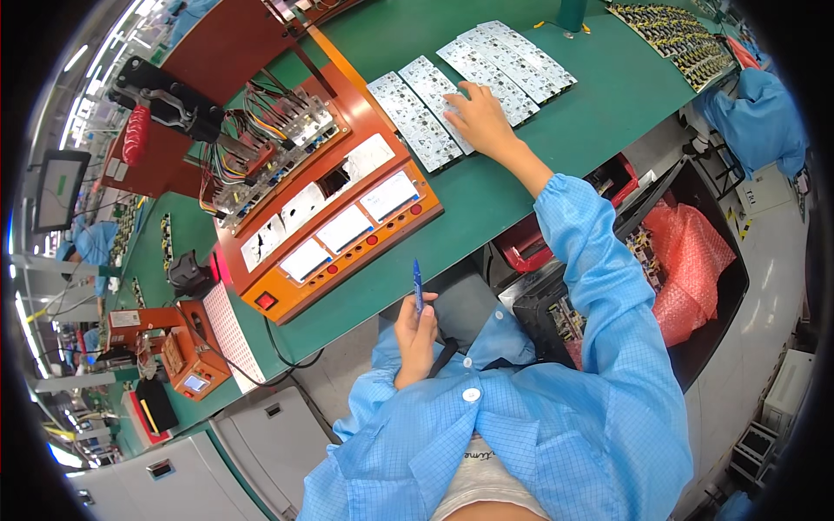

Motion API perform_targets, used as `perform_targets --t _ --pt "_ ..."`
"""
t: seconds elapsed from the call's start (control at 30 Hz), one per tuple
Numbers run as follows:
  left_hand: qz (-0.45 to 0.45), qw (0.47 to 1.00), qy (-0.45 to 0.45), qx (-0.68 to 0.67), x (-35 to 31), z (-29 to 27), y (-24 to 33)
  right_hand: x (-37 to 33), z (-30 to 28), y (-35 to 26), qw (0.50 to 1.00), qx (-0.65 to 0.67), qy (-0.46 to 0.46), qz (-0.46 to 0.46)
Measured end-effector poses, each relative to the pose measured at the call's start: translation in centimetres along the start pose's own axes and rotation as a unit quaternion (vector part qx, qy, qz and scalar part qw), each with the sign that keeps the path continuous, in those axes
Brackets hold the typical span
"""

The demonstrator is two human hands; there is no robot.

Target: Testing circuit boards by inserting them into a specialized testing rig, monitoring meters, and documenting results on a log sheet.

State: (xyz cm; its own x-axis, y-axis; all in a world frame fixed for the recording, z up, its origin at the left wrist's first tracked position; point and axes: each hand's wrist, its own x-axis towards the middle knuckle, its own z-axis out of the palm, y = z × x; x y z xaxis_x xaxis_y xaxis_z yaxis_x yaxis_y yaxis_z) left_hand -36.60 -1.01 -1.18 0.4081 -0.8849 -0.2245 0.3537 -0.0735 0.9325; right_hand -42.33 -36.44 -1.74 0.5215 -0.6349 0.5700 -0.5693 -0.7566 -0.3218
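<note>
My left hand is closed around a blue pen, which points upward in front of my body. My right hand reaches over several white circuit board panels laid side by side on the green table. Its fingers are spread, and nothing shows in them. Under the fingertips lie the second panel from the left and the gap beside it; whether they touch a board I cannot tell. To the left stands an orange and red test fixture with wires and a red-handled toggle clamp.
On the green table, a sheet of dark, populated boards lies at the far right. Below the edge, a black bin holds boards and pink bubble wrap. A smaller orange device and a black cable are at left.
</note>
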Motion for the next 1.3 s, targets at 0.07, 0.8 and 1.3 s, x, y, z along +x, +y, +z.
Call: perform_targets --t 0.07,0.8,1.3 --pt "0.001 1.0 -0.003 0.0 0.0 0.1 0.0 0.5 -0.7 1.0 0.998 -0.051 0.035 0.012" --pt "-0.004 1.0 0.001 -0.004 0.1 0.1 0.1 1.2 -3.0 9.4 0.963 -0.23 0.115 0.078" --pt "0.012 1.0 0.003 0.013 0.6 0.4 -0.4 -1.7 -4.6 10.0 0.988 -0.138 -0.027 0.057"
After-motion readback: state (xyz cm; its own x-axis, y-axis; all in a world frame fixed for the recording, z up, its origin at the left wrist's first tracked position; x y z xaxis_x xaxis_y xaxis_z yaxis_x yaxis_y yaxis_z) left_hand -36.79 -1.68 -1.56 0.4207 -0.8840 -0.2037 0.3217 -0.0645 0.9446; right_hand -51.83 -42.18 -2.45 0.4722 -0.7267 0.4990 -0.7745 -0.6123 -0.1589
